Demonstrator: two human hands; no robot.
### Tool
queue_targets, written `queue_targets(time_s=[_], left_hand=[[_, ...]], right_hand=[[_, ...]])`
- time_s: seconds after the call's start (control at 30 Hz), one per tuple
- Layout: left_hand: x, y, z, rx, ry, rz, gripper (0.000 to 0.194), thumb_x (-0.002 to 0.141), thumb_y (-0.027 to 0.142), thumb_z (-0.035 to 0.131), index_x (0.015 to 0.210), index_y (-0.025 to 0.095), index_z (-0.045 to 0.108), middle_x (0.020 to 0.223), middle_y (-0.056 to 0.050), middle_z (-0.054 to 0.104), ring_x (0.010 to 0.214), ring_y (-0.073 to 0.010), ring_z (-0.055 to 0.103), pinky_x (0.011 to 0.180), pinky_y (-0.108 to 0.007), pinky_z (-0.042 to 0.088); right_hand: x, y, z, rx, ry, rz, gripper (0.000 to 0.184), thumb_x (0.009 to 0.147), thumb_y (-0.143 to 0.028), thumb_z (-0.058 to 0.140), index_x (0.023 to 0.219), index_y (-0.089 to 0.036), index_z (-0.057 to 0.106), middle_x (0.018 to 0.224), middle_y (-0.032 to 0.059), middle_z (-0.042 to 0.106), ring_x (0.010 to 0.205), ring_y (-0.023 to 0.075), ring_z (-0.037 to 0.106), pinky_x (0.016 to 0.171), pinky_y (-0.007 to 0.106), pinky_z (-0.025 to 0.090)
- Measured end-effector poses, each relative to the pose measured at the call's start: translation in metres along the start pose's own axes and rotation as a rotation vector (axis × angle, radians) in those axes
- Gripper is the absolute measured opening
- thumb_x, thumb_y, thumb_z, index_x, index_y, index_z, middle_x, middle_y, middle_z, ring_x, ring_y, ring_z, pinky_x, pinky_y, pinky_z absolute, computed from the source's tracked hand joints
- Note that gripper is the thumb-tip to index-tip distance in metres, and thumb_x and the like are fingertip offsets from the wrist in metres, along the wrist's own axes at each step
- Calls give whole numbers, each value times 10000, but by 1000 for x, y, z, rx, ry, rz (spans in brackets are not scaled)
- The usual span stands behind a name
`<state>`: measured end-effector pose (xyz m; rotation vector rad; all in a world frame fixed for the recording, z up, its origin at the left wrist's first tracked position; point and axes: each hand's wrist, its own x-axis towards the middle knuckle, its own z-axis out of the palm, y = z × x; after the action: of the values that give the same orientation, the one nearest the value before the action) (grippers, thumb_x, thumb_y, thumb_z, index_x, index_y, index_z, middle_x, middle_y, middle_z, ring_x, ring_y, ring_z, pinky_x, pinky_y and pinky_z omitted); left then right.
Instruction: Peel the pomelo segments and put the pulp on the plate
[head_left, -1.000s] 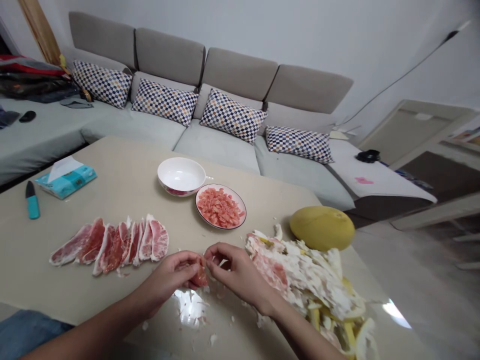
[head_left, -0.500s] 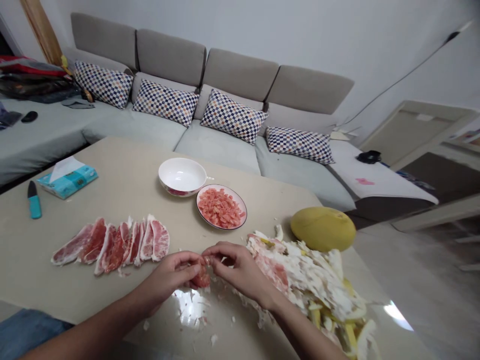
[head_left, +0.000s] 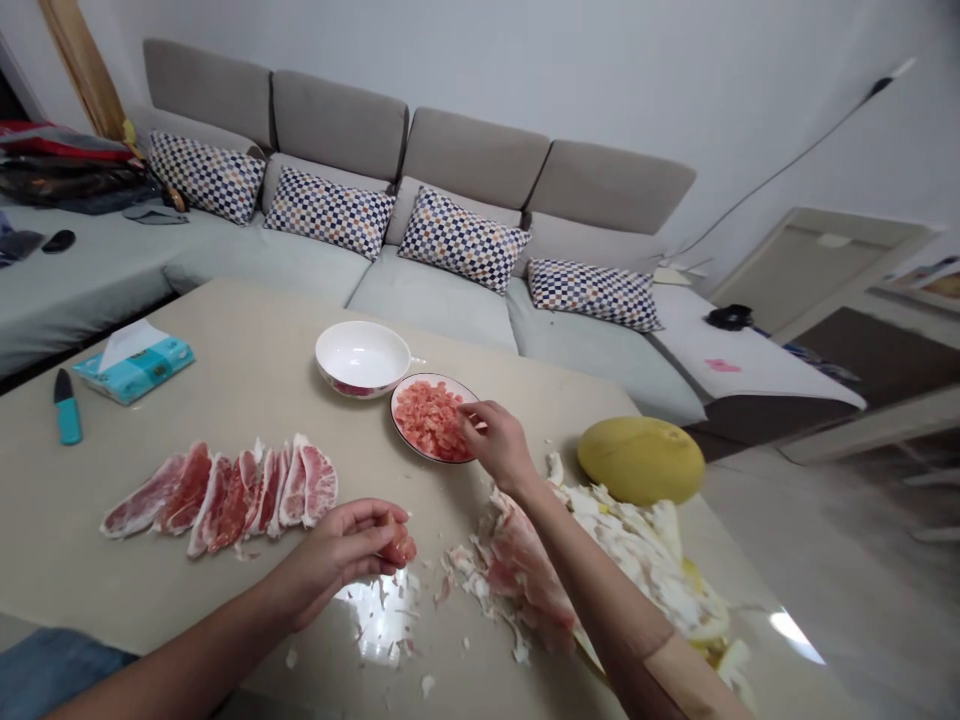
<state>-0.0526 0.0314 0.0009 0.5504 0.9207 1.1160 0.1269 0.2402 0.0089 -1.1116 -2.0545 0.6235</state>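
My left hand (head_left: 341, 548) is closed round a piece of peeled pomelo flesh (head_left: 399, 546), low over the front of the table. My right hand (head_left: 495, 440) reaches to the right rim of a plate (head_left: 400, 432) heaped with small bits of pink pomelo flesh (head_left: 431, 415). Its thumb and fingers are pinched together above the bits; whatever is between them is hidden. To the left of my left hand lies a row of several pomelo segments (head_left: 247, 495), with white membrane on them. Under my right forearm spreads a pile of peel and pith (head_left: 630, 550).
A white bowl (head_left: 364, 350) stands behind the plate. A whole yellow pomelo (head_left: 641, 460) rests at the table's right edge. On the left are a tissue pack (head_left: 139, 370) and a knife (head_left: 67, 408) with a turquoise handle. A sofa (head_left: 427, 300) runs behind the table.
My right hand has moved from beside my left hand, away from me and right, to the plate. My left hand stays near its place, still holding the pomelo flesh.
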Motion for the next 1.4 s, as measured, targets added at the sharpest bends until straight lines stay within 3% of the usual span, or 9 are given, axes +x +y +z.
queue_targets(time_s=[0.17, 0.23, 0.37, 0.43, 0.53, 0.67, 0.83, 1.17, 1.4], left_hand=[[0, 1, 0, -79, 9, 4, 204, 829, 242, 696, 995, 141, 632, 937, -85, 689, 892, -166, 648, 886, -333, 484], [0, 1, 0, -125, 30, -11, 189, 825, 240, 702, 970, 146, 625, 981, -96, 696, 925, -186, 665, 908, -346, 485], [-1, 1, 4, -190, 66, -52, 176, 827, 256, 700, 942, 156, 612, 982, -83, 694, 887, -203, 689, 854, -342, 506], [-2, 0, 7, -202, 67, -38, 153, 838, 253, 688, 926, 152, 614, 953, -70, 684, 874, -187, 679, 840, -328, 506], [-5, -2, 11, -231, 27, -2, 119, 854, 232, 670, 910, 141, 617, 922, -61, 670, 864, -155, 654, 877, -321, 491], [-8, -5, 13, -233, -6, -9, 140, 848, 229, 679, 940, 145, 615, 929, -70, 672, 847, -154, 652, 871, -321, 489], [-10, -5, 14, -210, -51, -2, 138, 837, 215, 690, 932, 141, 623, 910, -66, 666, 840, -154, 651, 878, -330, 490], [-13, -7, 13, -197, -102, 13, 185, 808, 165, 718, 938, 168, 587, 935, -51, 676, 902, -180, 678, 922, -356, 475], [-18, -11, 26, -239, 17, 65, 197, 779, 204, 749, 906, 178, 602, 922, -30, 683, 904, -146, 657, 929, -320, 475]], right_hand=[[1, -4, -8, -52, 36, -106, 232, 794, -148, 523, 910, -196, 718, 1114, 135, 663, 1082, 290, 580, 987, 492, 423], [-18, -19, -12, -42, 12, -130, 224, 840, -169, 505, 936, -201, 706, 1075, 119, 679, 1021, 263, 611, 938, 451, 468], [-75, -59, -17, 50, -129, -94, 149, 887, -220, 533, 883, -218, 682, 857, 42, 707, 754, 172, 652, 659, 273, 532], [-101, -76, -18, 109, -241, -54, 129, 882, -208, 557, 844, -212, 680, 814, 28, 699, 711, 153, 641, 627, 246, 514], [-123, -91, -18, 160, -273, -27, 104, 867, -191, 588, 830, -207, 685, 787, 21, 688, 677, 139, 627, 611, 237, 499], [-128, -100, -20, 214, -198, 4, 85, 857, -204, 622, 917, -211, 682, 869, 35, 689, 693, 137, 626, 613, 240, 504], [-126, -105, -22, 260, -231, 14, 77, 854, -227, 646, 915, -225, 694, 877, 37, 672, 686, 140, 608, 604, 252, 495], [-132, -102, -13, 129, -138, -241, 148, 922, -114, 478, 834, -206, 554, 813, 45, 581, 751, 169, 562, 669, 280, 458], [-142, -95, -4, -64, -69, -392, 185, 899, -53, 413, 879, -206, 513, 811, 58, 564, 713, 176, 535, 634, 280, 445]])
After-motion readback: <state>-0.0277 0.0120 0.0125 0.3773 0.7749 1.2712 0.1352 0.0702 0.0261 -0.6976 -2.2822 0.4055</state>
